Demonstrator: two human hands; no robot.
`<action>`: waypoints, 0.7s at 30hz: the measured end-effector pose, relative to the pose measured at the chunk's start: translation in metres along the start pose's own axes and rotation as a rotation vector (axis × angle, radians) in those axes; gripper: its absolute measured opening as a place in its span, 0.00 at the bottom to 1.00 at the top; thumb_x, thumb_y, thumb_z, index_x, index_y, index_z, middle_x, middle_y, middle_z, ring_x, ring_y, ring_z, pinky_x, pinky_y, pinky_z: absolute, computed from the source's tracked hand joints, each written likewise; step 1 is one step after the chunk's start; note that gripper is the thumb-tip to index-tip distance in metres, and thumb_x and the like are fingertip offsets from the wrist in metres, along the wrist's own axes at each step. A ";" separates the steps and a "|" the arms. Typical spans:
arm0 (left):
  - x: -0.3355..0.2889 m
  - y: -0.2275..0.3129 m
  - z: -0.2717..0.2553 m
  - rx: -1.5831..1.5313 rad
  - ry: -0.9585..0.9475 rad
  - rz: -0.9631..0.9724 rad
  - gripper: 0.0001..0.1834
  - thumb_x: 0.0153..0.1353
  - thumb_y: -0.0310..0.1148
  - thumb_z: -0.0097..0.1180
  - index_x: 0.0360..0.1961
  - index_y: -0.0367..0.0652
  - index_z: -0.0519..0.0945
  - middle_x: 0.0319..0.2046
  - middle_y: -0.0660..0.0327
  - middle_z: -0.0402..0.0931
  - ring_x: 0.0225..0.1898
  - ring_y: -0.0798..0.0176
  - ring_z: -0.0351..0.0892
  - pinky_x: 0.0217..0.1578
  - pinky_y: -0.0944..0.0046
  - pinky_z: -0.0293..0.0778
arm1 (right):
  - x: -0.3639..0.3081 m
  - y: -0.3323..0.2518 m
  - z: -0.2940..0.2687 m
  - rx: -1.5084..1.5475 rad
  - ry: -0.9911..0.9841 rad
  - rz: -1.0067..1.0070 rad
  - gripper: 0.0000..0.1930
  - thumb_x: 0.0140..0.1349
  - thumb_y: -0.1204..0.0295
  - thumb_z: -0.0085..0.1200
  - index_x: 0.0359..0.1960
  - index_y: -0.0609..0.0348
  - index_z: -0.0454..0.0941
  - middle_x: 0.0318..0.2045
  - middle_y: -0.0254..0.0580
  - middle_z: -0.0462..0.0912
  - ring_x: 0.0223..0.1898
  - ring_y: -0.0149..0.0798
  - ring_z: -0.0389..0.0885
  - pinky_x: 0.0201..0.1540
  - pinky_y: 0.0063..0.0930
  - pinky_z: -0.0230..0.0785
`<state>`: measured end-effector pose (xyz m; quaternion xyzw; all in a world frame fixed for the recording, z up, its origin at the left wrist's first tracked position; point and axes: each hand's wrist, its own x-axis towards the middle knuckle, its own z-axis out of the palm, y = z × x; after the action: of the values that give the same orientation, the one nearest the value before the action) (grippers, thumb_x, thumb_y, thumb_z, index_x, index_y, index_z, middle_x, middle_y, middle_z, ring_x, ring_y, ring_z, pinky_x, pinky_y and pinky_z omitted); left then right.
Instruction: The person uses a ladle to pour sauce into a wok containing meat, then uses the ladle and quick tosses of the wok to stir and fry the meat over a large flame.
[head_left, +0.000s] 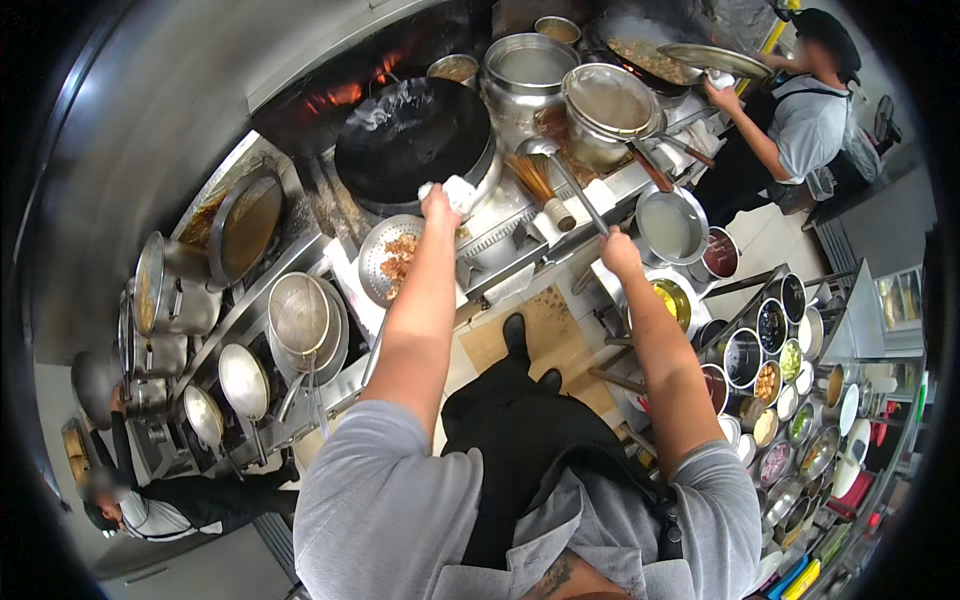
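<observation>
My left hand is closed on a folded white cloth at the near rim of a large black wok. The wok sits on the burner, its inside dark with a pale shine at the far left. In my right hand is the long handle of a metal ladle, whose bowl rests near the steel pots beyond. Beside my left forearm lies a perforated strainer holding browned fried pieces. A bamboo wok brush is between my hands.
Flames show behind the wok. A steel pot and a strainer-topped pot stand to its right. A co-worker holds a lid over another wok at right; a second person is at far left. Ingredient containers fill the right side.
</observation>
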<state>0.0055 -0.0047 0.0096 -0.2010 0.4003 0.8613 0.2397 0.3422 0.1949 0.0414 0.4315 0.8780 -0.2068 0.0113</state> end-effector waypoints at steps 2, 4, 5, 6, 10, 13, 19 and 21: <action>-0.011 -0.002 0.007 0.008 0.001 -0.097 0.14 0.69 0.35 0.39 0.46 0.36 0.71 0.38 0.55 0.79 0.37 0.50 0.82 0.34 0.46 0.80 | 0.001 0.017 0.007 0.000 0.007 0.015 0.17 0.64 0.61 0.45 0.46 0.62 0.70 0.37 0.65 0.80 0.42 0.64 0.78 0.46 0.54 0.70; -0.020 0.000 0.013 0.038 -0.032 -0.096 0.15 0.69 0.36 0.39 0.46 0.36 0.72 0.38 0.56 0.80 0.37 0.53 0.82 0.35 0.49 0.81 | 0.005 0.023 0.007 0.053 0.008 -0.010 0.18 0.64 0.61 0.45 0.46 0.63 0.69 0.36 0.66 0.80 0.41 0.65 0.78 0.45 0.55 0.70; -0.025 0.000 0.009 0.075 -0.008 -0.093 0.15 0.69 0.36 0.40 0.46 0.36 0.73 0.38 0.56 0.80 0.36 0.54 0.83 0.35 0.50 0.81 | 0.005 0.022 0.006 0.046 -0.073 0.051 0.18 0.65 0.61 0.44 0.46 0.64 0.69 0.40 0.67 0.79 0.44 0.63 0.78 0.49 0.52 0.69; -0.029 0.001 0.009 0.114 0.007 -0.090 0.15 0.69 0.37 0.41 0.45 0.37 0.73 0.37 0.56 0.80 0.36 0.54 0.83 0.36 0.51 0.81 | 0.009 0.027 0.010 0.046 -0.065 0.056 0.18 0.65 0.61 0.44 0.46 0.64 0.69 0.40 0.67 0.79 0.44 0.63 0.78 0.49 0.52 0.69; -0.031 0.024 -0.014 0.097 -0.124 -0.302 0.17 0.68 0.43 0.45 0.44 0.42 0.77 0.41 0.60 0.81 0.40 0.54 0.82 0.42 0.48 0.78 | 0.024 0.037 0.030 0.075 -0.130 -0.059 0.17 0.64 0.61 0.45 0.45 0.65 0.68 0.39 0.69 0.78 0.44 0.65 0.77 0.48 0.53 0.68; -0.036 0.038 -0.008 0.113 -0.135 -0.324 0.19 0.67 0.47 0.44 0.44 0.44 0.78 0.40 0.60 0.81 0.41 0.53 0.81 0.46 0.47 0.76 | 0.030 0.047 0.034 0.053 -0.103 -0.015 0.15 0.64 0.64 0.45 0.44 0.65 0.68 0.38 0.67 0.79 0.44 0.64 0.77 0.46 0.52 0.69; -0.084 0.021 -0.020 0.414 -0.343 -0.294 0.29 0.61 0.52 0.51 0.55 0.41 0.72 0.50 0.54 0.76 0.51 0.55 0.75 0.52 0.54 0.71 | 0.043 0.045 0.056 0.144 -0.174 0.255 0.14 0.60 0.71 0.42 0.43 0.61 0.77 0.43 0.53 0.81 0.46 0.51 0.80 0.47 0.45 0.73; -0.107 0.004 -0.024 0.605 -0.308 -0.322 0.29 0.60 0.51 0.53 0.55 0.41 0.72 0.48 0.60 0.76 0.48 0.56 0.75 0.49 0.56 0.72 | 0.036 0.046 0.044 0.255 -0.134 0.298 0.14 0.57 0.72 0.45 0.43 0.56 0.78 0.42 0.51 0.82 0.45 0.51 0.81 0.46 0.45 0.73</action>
<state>0.0926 -0.0526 0.0552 -0.0494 0.5591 0.6755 0.4782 0.3475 0.2306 -0.0220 0.5397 0.7686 -0.3405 0.0456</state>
